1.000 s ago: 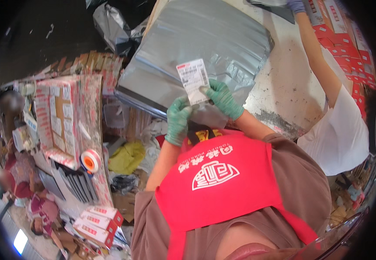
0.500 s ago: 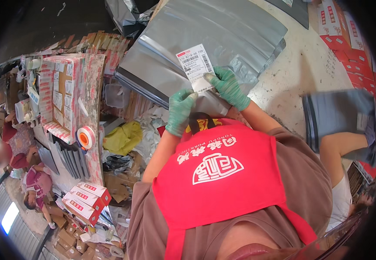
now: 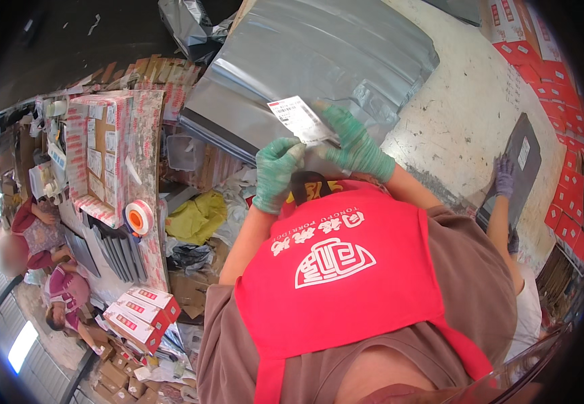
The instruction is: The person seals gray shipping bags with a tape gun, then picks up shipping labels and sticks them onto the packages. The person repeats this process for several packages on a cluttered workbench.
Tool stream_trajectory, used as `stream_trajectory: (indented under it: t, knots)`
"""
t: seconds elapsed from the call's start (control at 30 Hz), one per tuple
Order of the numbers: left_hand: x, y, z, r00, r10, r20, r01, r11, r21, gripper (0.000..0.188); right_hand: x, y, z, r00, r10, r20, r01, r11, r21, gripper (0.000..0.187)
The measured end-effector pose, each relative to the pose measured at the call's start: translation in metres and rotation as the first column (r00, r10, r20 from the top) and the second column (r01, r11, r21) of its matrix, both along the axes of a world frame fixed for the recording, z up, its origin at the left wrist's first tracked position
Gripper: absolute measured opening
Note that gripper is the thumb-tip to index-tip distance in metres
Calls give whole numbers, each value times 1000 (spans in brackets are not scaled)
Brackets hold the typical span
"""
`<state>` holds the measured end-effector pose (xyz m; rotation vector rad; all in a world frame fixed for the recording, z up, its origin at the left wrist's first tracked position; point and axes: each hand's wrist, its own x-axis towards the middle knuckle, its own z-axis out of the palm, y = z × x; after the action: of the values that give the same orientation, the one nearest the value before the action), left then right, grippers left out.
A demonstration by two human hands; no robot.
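Observation:
A white shipping label [image 3: 300,120] with black print is held above a stack of grey plastic mailing bags [image 3: 319,47]. My left hand [image 3: 275,176], in a green striped glove, pinches the label's lower edge between thumb and fingers. Beside the label's right edge is my right hand [image 3: 359,143], gloved alike. Its thumb and fingers are spread apart, and nothing shows gripped between them. The label tilts up to the left, its printed side facing up. The bags lie flat on the table just beyond both hands.
At right, a co-worker's gloved hand [image 3: 504,176] rests on a grey labelled bag [image 3: 522,153]. Red and white boxes [image 3: 538,64] line the table's far right. A tape roll [image 3: 138,217] sits on the left table, near stacked boxes [image 3: 142,316]. A yellow bag [image 3: 198,217] lies among scraps.
My right hand has let go of the label and opened, while the left keeps its pinch. The label has tilted leftward. At right, the co-worker's bag now lies flat on the table.

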<state>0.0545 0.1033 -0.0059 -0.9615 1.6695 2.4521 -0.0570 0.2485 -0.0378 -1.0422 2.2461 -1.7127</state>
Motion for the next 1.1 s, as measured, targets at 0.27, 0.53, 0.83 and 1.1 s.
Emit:
stream_trajectory:
  t: [0.27, 0.53, 0.83, 1.1]
  knots:
    - [-3, 4, -6, 994, -43, -105, 12, 961, -277, 11, 25, 1, -18, 966, 205, 160, -227, 965, 128, 24]
    - [18, -15, -27, 951, -299, -83, 44, 394, -918, 4, 12, 12, 9, 77, 255, 964, -103, 963, -247, 41]
    - [148, -100, -106, 784, 441, 436, -310, 887, -341, 24, -26, 23, -15, 961, 173, -217, -144, 979, 145, 30]
    - [105, -33, -93, 939, 39, 341, 81, 941, -329, 26, -48, -9, -83, 796, 326, -511, -44, 872, 488, 41]
